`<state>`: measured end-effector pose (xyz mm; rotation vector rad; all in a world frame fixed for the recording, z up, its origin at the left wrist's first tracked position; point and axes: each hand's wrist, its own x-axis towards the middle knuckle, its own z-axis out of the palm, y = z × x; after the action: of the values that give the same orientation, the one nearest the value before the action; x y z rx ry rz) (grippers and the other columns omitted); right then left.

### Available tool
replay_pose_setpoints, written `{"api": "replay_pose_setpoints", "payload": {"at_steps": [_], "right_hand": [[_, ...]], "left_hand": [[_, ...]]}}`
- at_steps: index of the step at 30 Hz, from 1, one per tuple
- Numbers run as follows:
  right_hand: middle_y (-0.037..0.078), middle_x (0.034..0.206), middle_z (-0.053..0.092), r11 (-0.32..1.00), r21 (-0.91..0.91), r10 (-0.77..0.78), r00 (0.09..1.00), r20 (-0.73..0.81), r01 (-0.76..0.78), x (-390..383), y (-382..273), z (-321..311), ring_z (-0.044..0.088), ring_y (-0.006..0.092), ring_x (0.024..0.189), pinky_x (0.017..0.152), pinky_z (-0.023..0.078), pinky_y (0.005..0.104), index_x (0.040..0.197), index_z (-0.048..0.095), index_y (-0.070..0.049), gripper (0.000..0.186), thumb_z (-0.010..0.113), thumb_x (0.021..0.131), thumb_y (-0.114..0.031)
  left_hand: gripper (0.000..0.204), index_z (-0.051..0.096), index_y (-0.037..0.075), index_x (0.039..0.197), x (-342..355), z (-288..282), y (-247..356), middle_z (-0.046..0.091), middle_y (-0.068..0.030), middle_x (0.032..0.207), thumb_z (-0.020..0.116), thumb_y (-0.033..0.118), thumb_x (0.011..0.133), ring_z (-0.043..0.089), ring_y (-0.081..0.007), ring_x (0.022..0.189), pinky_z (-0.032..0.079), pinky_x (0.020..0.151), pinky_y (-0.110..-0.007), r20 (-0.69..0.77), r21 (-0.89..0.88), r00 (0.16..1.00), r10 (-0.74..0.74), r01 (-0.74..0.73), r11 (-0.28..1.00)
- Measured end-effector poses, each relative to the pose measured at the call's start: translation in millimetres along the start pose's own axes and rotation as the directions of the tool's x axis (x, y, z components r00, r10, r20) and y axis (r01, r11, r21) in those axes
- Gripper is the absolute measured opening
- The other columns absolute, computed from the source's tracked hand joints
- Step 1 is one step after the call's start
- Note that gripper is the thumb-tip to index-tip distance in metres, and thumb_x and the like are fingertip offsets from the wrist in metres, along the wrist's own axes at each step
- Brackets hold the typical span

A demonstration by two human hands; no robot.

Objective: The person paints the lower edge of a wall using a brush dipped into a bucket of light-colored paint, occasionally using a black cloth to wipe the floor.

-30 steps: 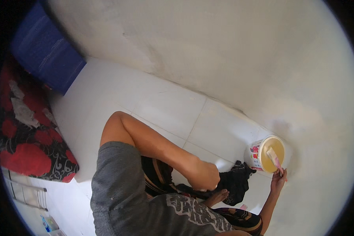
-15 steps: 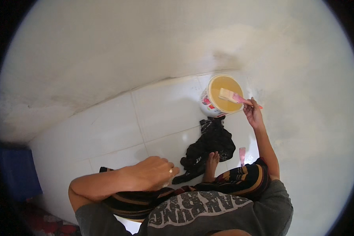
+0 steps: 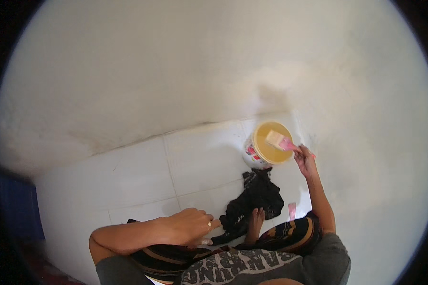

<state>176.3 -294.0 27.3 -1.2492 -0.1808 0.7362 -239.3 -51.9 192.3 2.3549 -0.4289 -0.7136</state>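
Note:
In my right hand [image 3: 306, 161] is a flat paintbrush [image 3: 286, 144] with a pink handle, its pale bristles over the mouth of a bucket. My fingers close on the end of the handle by the bucket's right rim. The white bucket [image 3: 252, 154], with a coloured print, holds yellowish liquid. My left hand [image 3: 193, 228], wearing a ring, is bent over my left knee with its fingers curled. Whatever lies under those fingers, if anything, is hidden. A crumpled black cloth [image 3: 257, 195] lies between the bucket and my bare foot [image 3: 256, 222].
A second pink handle [image 3: 292, 210] lies on the white tiled floor [image 3: 142, 166] beside my right knee. Pale walls [image 3: 166, 66] with stained patches meet in the corner behind the bucket. At the far left stands a blue boxy thing [image 3: 21, 206].
The view has tilted upward, so the bucket, cloth and my hands all sit lower in the picture. The brush stays above the bucket in my right hand.

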Motion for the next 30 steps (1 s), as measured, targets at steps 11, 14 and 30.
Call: {"api": "replay_pose_setpoints", "payload": {"at_steps": [11,14,30], "right_hand": [[0.007,0.099,0.065,0.980,-0.174,-0.094,0.995,0.042,0.100,-19,-52,18,0.063,0.0153,0.088,0.081,0.051,0.0270,0.106,0.060,-0.001,0.025,0.061,0.092,-0.021],[0.008,0.095,0.066,0.935,-0.326,-0.115,0.989,0.098,0.140,-23,-51,30,0.063,0.0155,0.087,0.079,0.051,0.0275,0.101,0.064,0.001,0.021,0.063,0.090,-0.018],[0.011,0.084,0.070,0.953,-0.281,-0.123,0.992,-0.011,0.115,1,-35,3,0.066,0.0157,0.074,0.072,0.056,0.0285,0.100,0.066,0.004,0.032,0.061,0.090,-0.026]], "left_hand": [[0.049,0.052,0.001,0.118,5,-43,-10,0.062,-0.0203,0.098,0.067,0.031,0.083,0.058,-0.0376,0.096,0.047,0.083,-0.044,-0.154,-0.093,0.971,-0.180,0.167,0.981],[0.048,0.052,0.003,0.121,1,-49,-8,0.062,-0.0185,0.097,0.068,0.030,0.083,0.059,-0.0353,0.097,0.047,0.084,-0.042,-0.252,-0.032,0.900,-0.356,0.360,0.933],[0.043,0.051,0.002,0.115,166,-49,-112,0.056,-0.0100,0.110,0.053,0.039,0.094,0.055,-0.0201,0.107,0.046,0.094,-0.037,-0.100,-0.978,0.839,-0.535,0.017,0.209]]}}
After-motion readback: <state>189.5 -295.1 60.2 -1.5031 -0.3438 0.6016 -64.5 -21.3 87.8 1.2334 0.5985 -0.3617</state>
